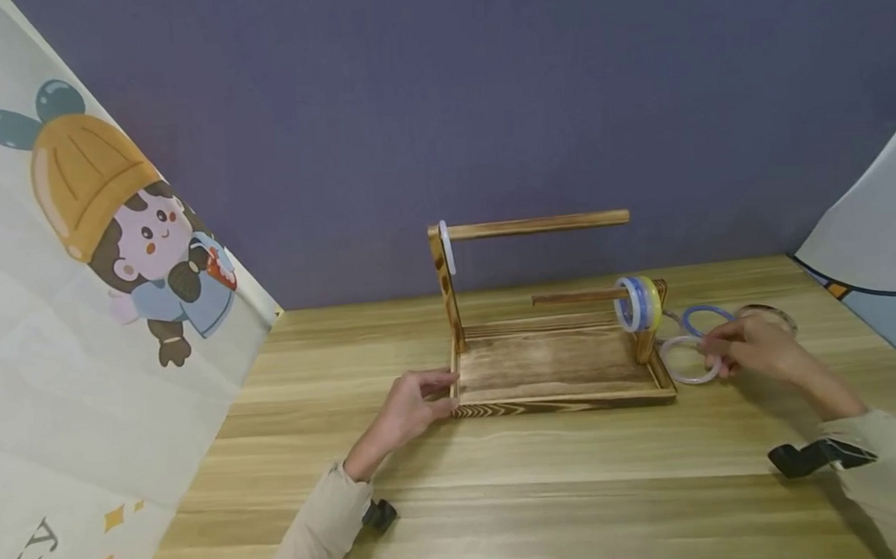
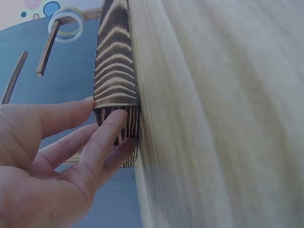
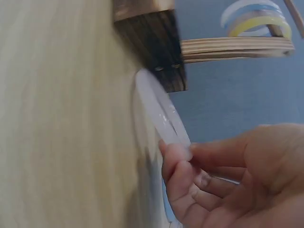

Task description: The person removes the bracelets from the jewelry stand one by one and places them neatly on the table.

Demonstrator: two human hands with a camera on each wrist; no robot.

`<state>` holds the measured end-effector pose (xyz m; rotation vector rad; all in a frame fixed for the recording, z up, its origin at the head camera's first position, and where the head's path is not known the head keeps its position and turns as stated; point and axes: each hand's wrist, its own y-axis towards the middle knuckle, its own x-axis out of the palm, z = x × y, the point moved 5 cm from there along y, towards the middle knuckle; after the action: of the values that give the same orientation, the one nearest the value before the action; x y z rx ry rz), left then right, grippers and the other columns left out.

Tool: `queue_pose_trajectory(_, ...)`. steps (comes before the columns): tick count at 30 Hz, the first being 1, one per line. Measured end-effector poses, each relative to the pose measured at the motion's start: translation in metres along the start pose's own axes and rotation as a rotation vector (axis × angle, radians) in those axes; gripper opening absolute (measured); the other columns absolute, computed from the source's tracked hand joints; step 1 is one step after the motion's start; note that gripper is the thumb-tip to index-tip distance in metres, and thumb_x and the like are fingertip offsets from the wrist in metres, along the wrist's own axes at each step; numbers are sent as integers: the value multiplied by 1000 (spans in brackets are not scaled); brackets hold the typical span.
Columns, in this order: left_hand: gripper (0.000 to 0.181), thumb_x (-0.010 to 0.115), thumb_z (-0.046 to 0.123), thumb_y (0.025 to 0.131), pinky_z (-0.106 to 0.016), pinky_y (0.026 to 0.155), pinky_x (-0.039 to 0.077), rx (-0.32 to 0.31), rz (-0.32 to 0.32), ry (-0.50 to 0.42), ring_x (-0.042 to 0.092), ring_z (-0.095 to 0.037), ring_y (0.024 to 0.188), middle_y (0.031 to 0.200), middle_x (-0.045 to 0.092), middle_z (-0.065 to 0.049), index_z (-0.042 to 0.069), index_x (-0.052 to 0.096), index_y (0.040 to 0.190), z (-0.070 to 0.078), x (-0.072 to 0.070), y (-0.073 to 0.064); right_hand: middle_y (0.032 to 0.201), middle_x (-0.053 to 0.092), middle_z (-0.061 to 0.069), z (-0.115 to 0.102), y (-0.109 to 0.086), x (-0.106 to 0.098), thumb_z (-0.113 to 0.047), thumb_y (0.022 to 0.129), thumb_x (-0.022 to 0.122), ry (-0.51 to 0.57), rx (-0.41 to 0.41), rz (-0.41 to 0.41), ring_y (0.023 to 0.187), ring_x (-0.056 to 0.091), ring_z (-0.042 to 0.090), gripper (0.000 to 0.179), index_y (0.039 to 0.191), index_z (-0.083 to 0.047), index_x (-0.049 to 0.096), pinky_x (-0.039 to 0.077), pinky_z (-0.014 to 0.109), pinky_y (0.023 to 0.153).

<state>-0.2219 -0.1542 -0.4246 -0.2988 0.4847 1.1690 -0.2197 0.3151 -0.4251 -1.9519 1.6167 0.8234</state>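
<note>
A wooden two-rod stand point(image 1: 559, 405) with a shallow tray base sits on the table. My left hand point(image 1: 412, 406) touches its left end; in the left wrist view, extended fingers rest against the striped end face point(image 2: 118, 128). My right hand point(image 1: 759, 351) pinches a clear whitish bangle point(image 1: 690, 381) between thumb and fingertips, beside the stand's right end. In the right wrist view this bangle point(image 3: 159, 111) tilts up off the table. A white bangle point(image 1: 447, 248) hangs on the upper rod at the left post. White, blue and yellow bangles point(image 1: 629, 305) hang together on the lower rod.
Behind my right hand a blue bangle point(image 1: 708, 308) and a brownish bangle point(image 1: 783, 315) lie on the wooden table point(image 1: 563, 508). Part of another bangle shows behind the stand's right post. A dark wall point(image 1: 485, 103) stands behind the table, with a printed cloth point(image 1: 63, 396) at left.
</note>
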Motion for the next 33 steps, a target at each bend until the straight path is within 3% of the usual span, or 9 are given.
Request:
queue_pose_trajectory(3, 37, 73, 0, 87, -31, 94, 56, -7, -2, -3, 61, -38, 119, 141, 54, -23, -5, 66, 123, 1, 0, 0, 68, 66, 4, 1, 1, 3, -6, 102, 52, -78, 15, -17, 56, 58, 9, 25, 92, 9, 70, 51, 23, 50)
queue_pose_trajectory(7, 37, 73, 0, 88, -31, 94, 56, -5, -4, 0, 61, -38, 119, 141, 53, -23, -5, 65, 123, 0, 1, 0, 63, 65, 0, 1, 0, 5, -8, 100, 54, -155, 31, 23, 54, 58, 10, 26, 88, 5, 72, 50, 21, 49)
queue_pose_trajectory(16, 38, 73, 2, 88, -32, 96, 56, -9, -12, 5, 61, -37, 120, 142, 53, -22, -5, 65, 124, 1, 0, -1, 61, 64, 1, 1, 1, 11, -5, 98, 54, -144, 38, 89, 54, 63, 15, 24, 88, 9, 71, 56, 24, 46)
queue_pose_trajectory(33, 39, 73, 2, 88, -30, 94, 56, -21, -10, 4, 60, -37, 121, 143, 52, -21, -4, 65, 126, 1, 0, -1, 66, 69, 7, 1, 1, 13, -1, 93, 60, -103, 69, 82, 57, 69, 21, 21, 96, 18, 68, 60, 28, 50)
